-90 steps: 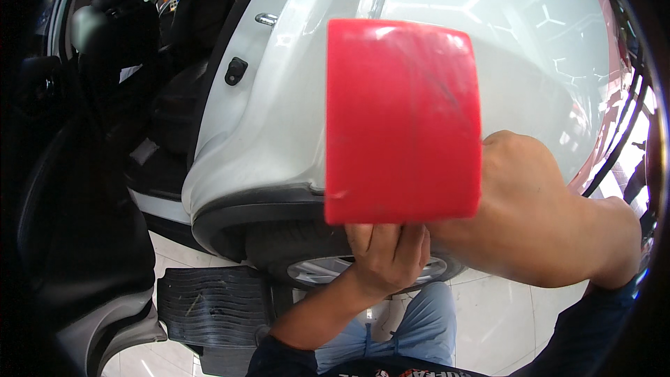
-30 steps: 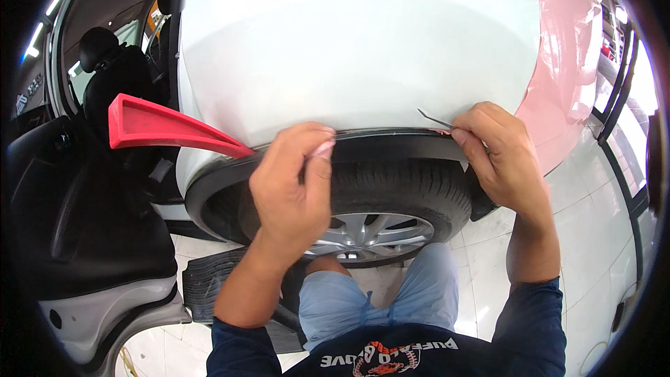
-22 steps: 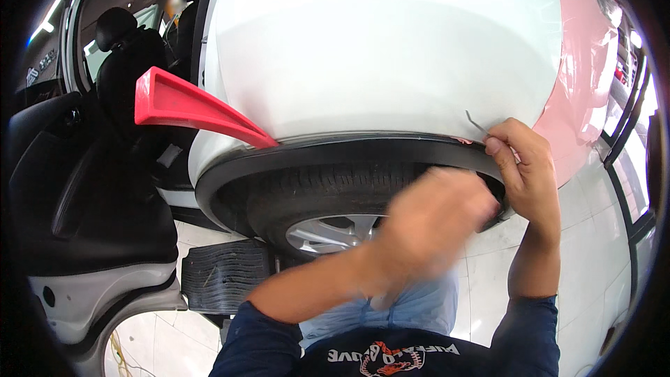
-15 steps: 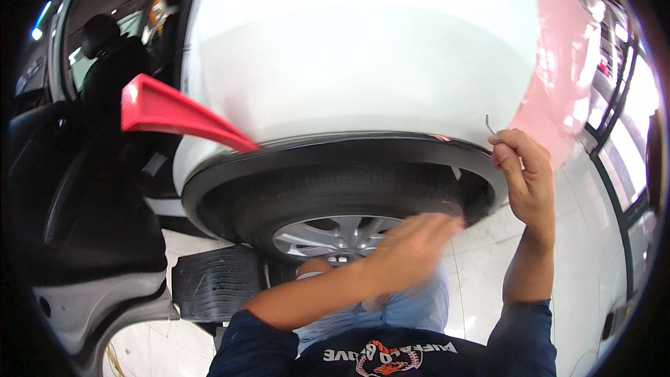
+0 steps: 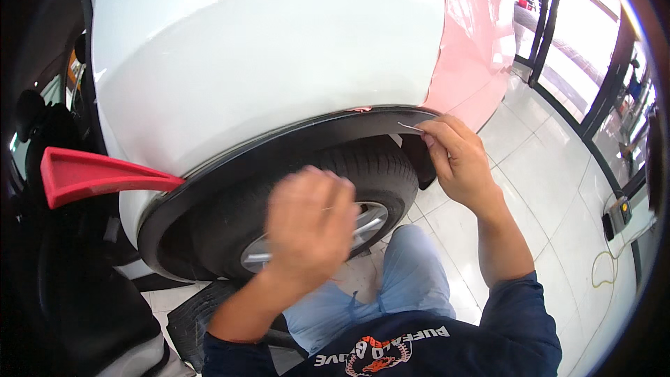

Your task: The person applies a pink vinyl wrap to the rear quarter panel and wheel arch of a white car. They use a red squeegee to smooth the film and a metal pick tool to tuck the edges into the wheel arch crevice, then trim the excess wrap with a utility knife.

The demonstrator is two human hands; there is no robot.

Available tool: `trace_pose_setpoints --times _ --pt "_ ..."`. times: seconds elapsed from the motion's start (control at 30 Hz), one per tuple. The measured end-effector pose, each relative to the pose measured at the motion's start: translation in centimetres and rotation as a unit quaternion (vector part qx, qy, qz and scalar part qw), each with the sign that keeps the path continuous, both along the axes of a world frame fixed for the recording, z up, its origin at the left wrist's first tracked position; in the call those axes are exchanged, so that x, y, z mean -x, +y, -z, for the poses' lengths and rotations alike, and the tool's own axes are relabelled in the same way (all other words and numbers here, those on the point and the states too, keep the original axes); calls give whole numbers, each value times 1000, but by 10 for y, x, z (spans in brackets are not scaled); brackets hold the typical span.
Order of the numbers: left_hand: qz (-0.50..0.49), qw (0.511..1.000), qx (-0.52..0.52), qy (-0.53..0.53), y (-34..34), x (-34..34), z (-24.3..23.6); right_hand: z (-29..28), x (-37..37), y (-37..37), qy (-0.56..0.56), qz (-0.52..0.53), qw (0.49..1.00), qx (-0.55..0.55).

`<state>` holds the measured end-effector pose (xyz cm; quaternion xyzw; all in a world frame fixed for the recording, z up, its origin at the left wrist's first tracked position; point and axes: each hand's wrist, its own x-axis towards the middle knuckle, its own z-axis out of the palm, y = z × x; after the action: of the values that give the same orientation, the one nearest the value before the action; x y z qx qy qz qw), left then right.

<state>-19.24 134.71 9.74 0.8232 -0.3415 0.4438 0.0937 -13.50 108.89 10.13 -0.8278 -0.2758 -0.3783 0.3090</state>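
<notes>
My right hand (image 5: 452,153) pinches a thin metal hooked tool (image 5: 408,126) at the black wheel-arch trim (image 5: 279,143) on a white car panel (image 5: 265,49). My left hand (image 5: 309,227), smeared by motion, is over the tyre, left of my right hand, its fingers curled; what it holds, if anything, I cannot make out. A red plastic wedge (image 5: 105,171) has its narrow end at the trim's top edge on the left. A small pink scrap (image 5: 361,109) sits on that edge. Pink material (image 5: 467,35) covers the panel's right part.
The wheel (image 5: 370,223) is beneath the arch, near my knees. An open door (image 5: 77,300) and the dark car interior are at left. A black ribbed mat (image 5: 188,324) lies on the tiled floor. Glazed frames (image 5: 572,35) stand at right, with a small device (image 5: 618,216) and cable below.
The view has turned to the right. My left hand has swung from low right back leftward over the tyre. My right hand has brought the hooked tool lower, onto the black trim.
</notes>
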Motion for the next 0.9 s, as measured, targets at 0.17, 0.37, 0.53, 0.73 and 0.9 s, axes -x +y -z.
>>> trace_pose_setpoints --times 0.17,0.37,0.53,0.73,0.9 --pt "-130 987 7 -94 51 6 -27 5 -8 17 -60 6 997 -56" --pt "-116 897 386 -184 119 23 -33 33 -16 38 64 -84 985 -134" --pt "84 860 504 -11 119 1 -73 33 -14 67 82 -224 970 -36" --pt "3 833 378 -404 166 144 -203 19 -13 89 115 -316 941 -31" --pt "-108 907 398 -88 80 70 -126 7 -16 85 165 -383 904 -94"
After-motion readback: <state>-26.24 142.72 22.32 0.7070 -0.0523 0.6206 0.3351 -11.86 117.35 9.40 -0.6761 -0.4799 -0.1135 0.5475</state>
